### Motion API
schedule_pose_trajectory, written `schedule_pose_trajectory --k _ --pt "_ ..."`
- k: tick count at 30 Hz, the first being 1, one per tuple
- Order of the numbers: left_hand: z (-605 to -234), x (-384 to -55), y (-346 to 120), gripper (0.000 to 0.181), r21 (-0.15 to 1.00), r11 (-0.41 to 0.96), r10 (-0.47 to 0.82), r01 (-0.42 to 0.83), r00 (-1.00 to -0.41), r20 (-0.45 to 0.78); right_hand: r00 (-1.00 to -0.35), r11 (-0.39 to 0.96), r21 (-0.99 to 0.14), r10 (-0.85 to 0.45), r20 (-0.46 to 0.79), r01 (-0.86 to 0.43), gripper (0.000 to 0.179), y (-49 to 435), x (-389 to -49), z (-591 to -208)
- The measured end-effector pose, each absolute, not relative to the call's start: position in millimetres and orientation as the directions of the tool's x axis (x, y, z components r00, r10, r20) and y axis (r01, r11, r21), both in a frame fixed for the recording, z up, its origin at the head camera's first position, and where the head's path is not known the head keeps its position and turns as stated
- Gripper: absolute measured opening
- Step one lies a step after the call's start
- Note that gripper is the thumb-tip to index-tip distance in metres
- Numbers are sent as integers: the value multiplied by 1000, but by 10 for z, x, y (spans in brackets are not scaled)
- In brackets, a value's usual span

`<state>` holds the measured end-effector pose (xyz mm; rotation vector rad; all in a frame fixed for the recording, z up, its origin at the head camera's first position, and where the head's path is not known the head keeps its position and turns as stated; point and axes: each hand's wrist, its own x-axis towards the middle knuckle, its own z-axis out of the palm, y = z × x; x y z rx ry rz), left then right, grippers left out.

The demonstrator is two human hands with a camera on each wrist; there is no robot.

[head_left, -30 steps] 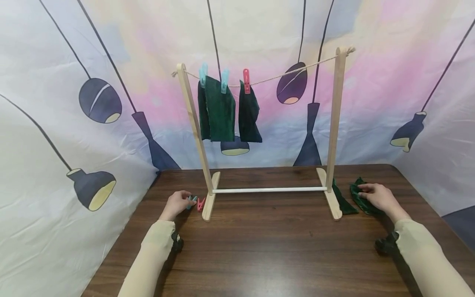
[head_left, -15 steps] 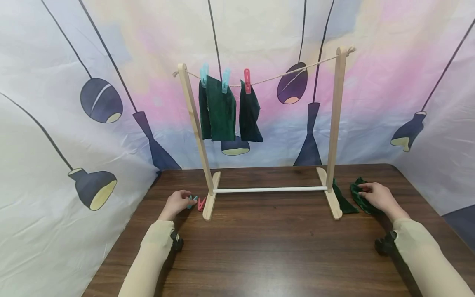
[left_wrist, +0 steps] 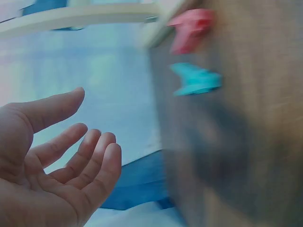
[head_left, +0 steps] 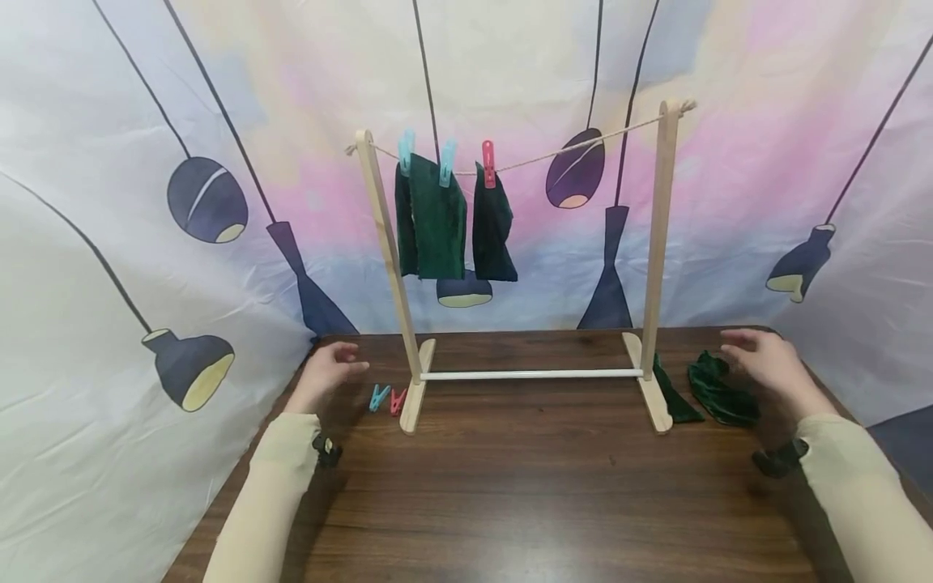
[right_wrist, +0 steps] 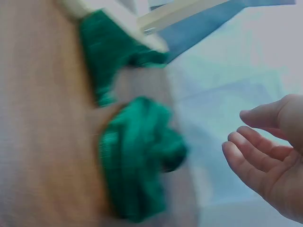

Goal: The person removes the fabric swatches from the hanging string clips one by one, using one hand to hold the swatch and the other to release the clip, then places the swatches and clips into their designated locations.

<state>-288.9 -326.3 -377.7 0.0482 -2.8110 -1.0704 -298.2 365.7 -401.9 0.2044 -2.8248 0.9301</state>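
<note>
My left hand point(head_left: 328, 376) hovers above the table's left side with loosely bent fingers, and nothing is in it. Below it lie a blue clothespin point(head_left: 379, 397) and a red clothespin point(head_left: 397, 402), both clearly apart from the fingers in the left wrist view. On the right, my right hand point(head_left: 776, 368) is raised and empty, thumb and fingers apart. A crumpled green cloth point(right_wrist: 137, 161) lies on the table beside it, not touched. Another green cloth point(head_left: 676, 398) lies partly hidden behind the rack's right foot.
A wooden rack point(head_left: 663, 243) with a sagging rope point(head_left: 576, 148) stands at mid-table. Dark green cloths point(head_left: 440, 223) hang toward its left end, held by two blue clothespins point(head_left: 447, 164) and a red one. A white bar point(head_left: 532, 375) joins the feet. Printed fabric walls surround the table.
Both hands have lifted and moved outward. The left has let go of the blue clothespin, which lies on the table. The right has come off the crumpled green cloth.
</note>
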Motion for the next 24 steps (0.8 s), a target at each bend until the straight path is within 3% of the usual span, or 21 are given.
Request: schedule_pose_trajectory --k 12,24 --pt "-2925 -2762 -3172 54 642 749 -48 167 -952 304 -933 752 -615 -1 359 -237 57 3593 -2805 -3216" --pt "-2344 -2640 -2519 54 714 615 -13 335 -901 434 -858 610 -673 -24 513 -419 48 2799 -2676 -2716"
